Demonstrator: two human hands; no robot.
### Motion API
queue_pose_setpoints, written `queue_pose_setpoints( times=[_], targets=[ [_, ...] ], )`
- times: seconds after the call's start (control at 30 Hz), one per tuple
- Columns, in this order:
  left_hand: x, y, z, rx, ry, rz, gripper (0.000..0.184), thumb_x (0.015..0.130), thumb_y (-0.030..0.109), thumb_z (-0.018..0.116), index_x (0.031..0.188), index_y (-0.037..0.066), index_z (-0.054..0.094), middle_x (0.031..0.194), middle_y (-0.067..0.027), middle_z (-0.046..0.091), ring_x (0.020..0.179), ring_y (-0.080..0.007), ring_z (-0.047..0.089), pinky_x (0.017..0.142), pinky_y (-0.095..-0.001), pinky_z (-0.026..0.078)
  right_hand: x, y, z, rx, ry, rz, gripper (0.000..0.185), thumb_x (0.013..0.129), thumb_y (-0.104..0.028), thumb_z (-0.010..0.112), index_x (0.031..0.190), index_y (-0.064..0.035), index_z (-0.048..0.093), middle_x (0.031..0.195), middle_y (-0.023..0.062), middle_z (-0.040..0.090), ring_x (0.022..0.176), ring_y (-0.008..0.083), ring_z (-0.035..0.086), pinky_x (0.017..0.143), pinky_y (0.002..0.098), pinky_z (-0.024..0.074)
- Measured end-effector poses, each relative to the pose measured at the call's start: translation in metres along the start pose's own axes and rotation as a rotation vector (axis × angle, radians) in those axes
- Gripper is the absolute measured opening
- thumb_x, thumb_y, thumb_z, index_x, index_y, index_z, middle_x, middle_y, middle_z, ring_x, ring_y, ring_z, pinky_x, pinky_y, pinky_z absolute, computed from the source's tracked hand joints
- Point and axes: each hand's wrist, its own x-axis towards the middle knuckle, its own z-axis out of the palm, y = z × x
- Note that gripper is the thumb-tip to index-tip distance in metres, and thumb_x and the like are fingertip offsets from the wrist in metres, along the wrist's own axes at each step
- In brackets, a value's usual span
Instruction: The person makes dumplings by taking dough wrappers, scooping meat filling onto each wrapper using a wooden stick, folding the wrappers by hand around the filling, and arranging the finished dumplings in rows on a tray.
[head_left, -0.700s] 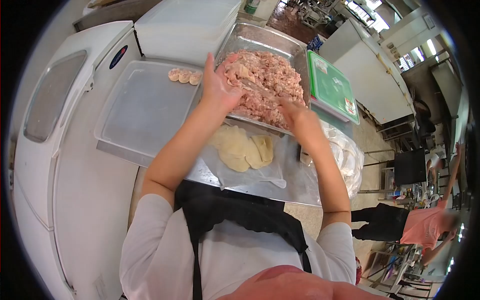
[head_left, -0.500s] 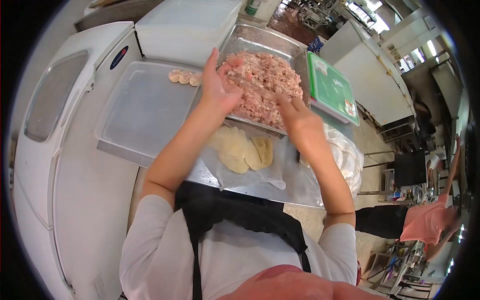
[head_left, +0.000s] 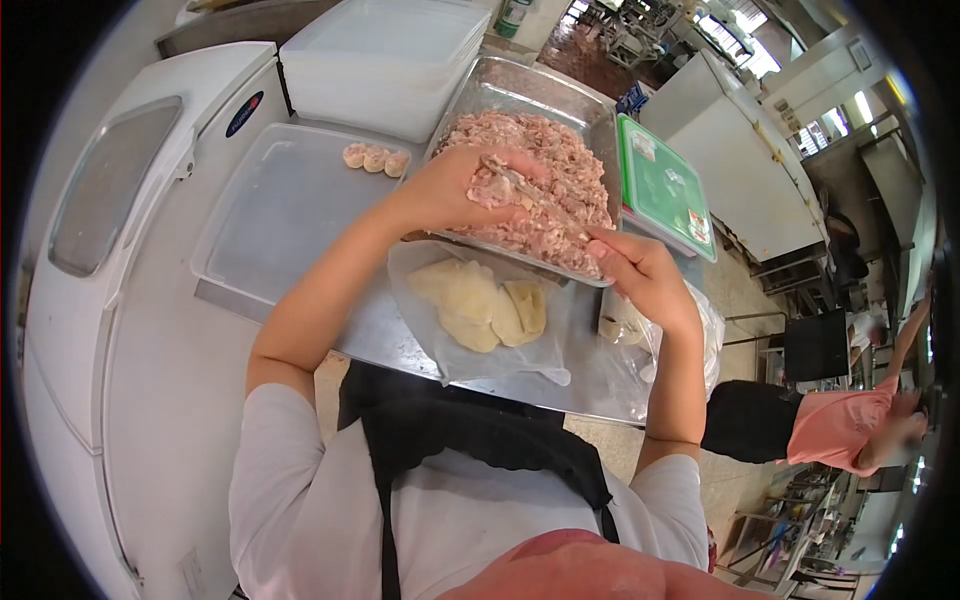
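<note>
A metal tray holds a heap of pinkish minced meat. Over its left part my left hand is curled round a portion of meat; any wrapper beneath it is hidden. My right hand grips the end of a thin flat spatula, whose other end lies on the meat in my left hand. Nearer my body, pale yellow round dough sheets rest on a plastic sheet. Several filled dumplings sit in a row on a translucent lid at the left.
Stacked white containers stand behind the lid. A green-lidded box is right of the tray, with a plastic bag below it. White freezers flank the left and back right. Another person in a pink shirt is at far right.
My left hand has turned over and curled its fingers, moving right. My right hand has shifted right and down, and the spatula is now clearer to see.
</note>
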Motion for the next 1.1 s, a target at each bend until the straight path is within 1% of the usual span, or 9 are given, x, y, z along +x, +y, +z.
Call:
queue_pose_setpoints(
  times=[0.17, 0.37, 0.47, 0.67, 0.77, 0.83, 0.9, 1.03, 1.1],
  targets=[
    [0.003, -0.002, 0.003, 0.027, -0.260, -0.105, 0.040, 0.075, 0.024, 0.081, 0.108, 0.006, 0.067, 0.100, -0.0051, 0.067, 0.090, -0.0167, 0.061, 0.085, -0.0303, 0.047, 0.004, 0.022, 0.018, 0.018, -0.068, 0.010, 0.034, 0.096, -0.023, 0.060, 0.121, -0.0001, 0.063, 0.072, -0.0007, 0.056, 0.063, 0.0057, 0.049, 0.055, 0.0215, 0.0420],
    [-0.001, -0.026, 0.018, 0.136, -0.158, -0.112, 0.058, 0.074, 0.037, 0.080, 0.116, 0.001, 0.062, 0.101, -0.0136, 0.069, 0.091, -0.0217, 0.065, 0.080, -0.0312, 0.051, 0.022, 0.079, 0.009, -0.317, 0.110, -0.268, 0.029, 0.092, -0.018, 0.063, 0.116, -0.0044, 0.065, 0.088, 0.0135, 0.068, 0.071, 0.0246, 0.063, 0.067, 0.0341, 0.0502],
    [0.004, -0.041, 0.026, -0.247, -0.037, -0.584, 0.066, 0.075, 0.037, 0.079, 0.122, -0.003, 0.057, 0.088, -0.0097, 0.068, 0.069, -0.0154, 0.063, 0.064, -0.0275, 0.051, 0.013, 0.060, 0.005, -0.537, 0.324, -0.279, 0.025, 0.090, -0.016, 0.063, 0.114, -0.0093, 0.066, 0.092, 0.0160, 0.067, 0.077, 0.0338, 0.064, 0.067, 0.0401, 0.0509],
    [0.009, -0.050, 0.037, -0.288, -0.131, -0.538, 0.083, 0.079, 0.032, 0.077, 0.137, -0.010, 0.036, 0.075, -0.0068, 0.063, 0.058, -0.0108, 0.057, 0.051, -0.0237, 0.045, 0.014, 0.094, 0.028, -0.534, 0.312, -0.158, 0.027, 0.092, -0.022, 0.060, 0.115, -0.0098, 0.066, 0.090, 0.0190, 0.065, 0.083, 0.0373, 0.063, 0.074, 0.0413, 0.0499],
    [-0.002, -0.029, 0.027, -0.228, -0.124, -0.616, 0.070, 0.079, 0.030, 0.077, 0.132, -0.003, 0.045, 0.081, -0.0054, 0.064, 0.066, -0.0135, 0.059, 0.061, -0.0269, 0.049, -0.002, 0.090, 0.002, -0.669, 0.242, -0.012, 0.027, 0.091, -0.022, 0.061, 0.114, -0.0079, 0.066, 0.092, 0.0192, 0.066, 0.085, 0.0376, 0.063, 0.073, 0.0410, 0.0495],
    [-0.002, -0.038, 0.027, -0.003, 0.001, -0.105, 0.065, 0.077, 0.030, 0.078, 0.128, 0.002, 0.051, 0.086, -0.0058, 0.065, 0.076, -0.0171, 0.060, 0.071, -0.0311, 0.049, -0.008, 0.076, -0.007, -0.573, 0.261, 0.037, 0.027, 0.091, -0.020, 0.062, 0.114, -0.0051, 0.066, 0.092, 0.0187, 0.066, 0.083, 0.0337, 0.064, 0.074, 0.0361, 0.0496],
    [0.000, -0.040, 0.029, 0.090, 0.037, 0.098, 0.059, 0.075, 0.030, 0.079, 0.125, 0.006, 0.055, 0.094, -0.0071, 0.065, 0.087, -0.0207, 0.060, 0.081, -0.0346, 0.047, -0.012, 0.069, -0.007, -0.289, 0.273, -0.110, 0.028, 0.091, -0.018, 0.063, 0.114, -0.0036, 0.066, 0.091, 0.0175, 0.066, 0.080, 0.0296, 0.064, 0.074, 0.0333, 0.0489],
    [0.012, -0.027, 0.014, 0.070, -0.211, -0.021, 0.049, 0.075, 0.029, 0.079, 0.115, 0.007, 0.060, 0.108, -0.0109, 0.064, 0.103, -0.0253, 0.059, 0.092, -0.0374, 0.043, -0.001, 0.067, 0.024, -0.102, 0.128, -0.246, 0.028, 0.091, -0.016, 0.065, 0.115, -0.0019, 0.065, 0.092, 0.0161, 0.066, 0.079, 0.0236, 0.062, 0.073, 0.0304, 0.0481],
    [0.014, -0.029, 0.012, 0.080, -0.274, -0.053, 0.045, 0.074, 0.030, 0.079, 0.108, 0.006, 0.062, 0.109, -0.0111, 0.064, 0.103, -0.0254, 0.059, 0.090, -0.0371, 0.044, 0.006, 0.056, 0.015, -0.207, 0.104, -0.216, 0.026, 0.090, -0.018, 0.064, 0.112, -0.0042, 0.066, 0.090, 0.0158, 0.066, 0.078, 0.0301, 0.062, 0.072, 0.0350, 0.0485]
  ],
)
